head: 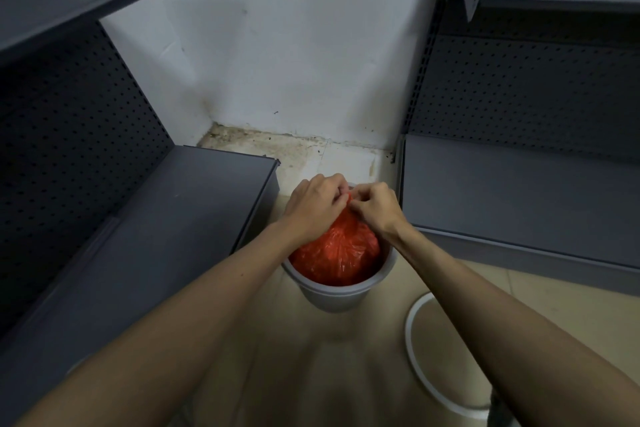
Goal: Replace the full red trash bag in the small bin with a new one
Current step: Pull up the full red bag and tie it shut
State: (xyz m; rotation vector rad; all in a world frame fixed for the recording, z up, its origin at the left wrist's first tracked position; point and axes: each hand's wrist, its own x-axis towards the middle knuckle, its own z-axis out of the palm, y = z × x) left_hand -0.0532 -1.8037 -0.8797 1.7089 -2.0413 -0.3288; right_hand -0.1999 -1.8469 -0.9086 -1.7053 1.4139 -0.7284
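Both hands are working at the gathered neck of the red trash bag [337, 250]: the left hand [313, 206] is pinching the bunched plastic from one side and the right hand [375, 206] is pinching it from the other, fingers curled tight on the red film where the two meet. The bag is sitting inside the small bin [341, 295], bulging up above the rim, and the bin is standing on the floor [346, 357] in the gap between the left shelf unit [173, 218] and the right shelf unit [519, 204], near the wall [294, 62].

Judging by the grip, the step in hand is closing or knotting the bag's mouth, so the full bag is not yet out and no fresh bag is going in. Next, the knot needs drawing snug, then a straight upward lift by the neck, with the bin probably needing steadying since the bag is filling it wall to wall.

Fingertips are hiding the knot itself, so whether it is tied or only twisted is not clear. A white ring [415, 350] is lying on the floor just beside the bin, cut by the right forearm; it may be the bin's bag-holding collar, though that is only a guess. No new bag is showing anywhere.
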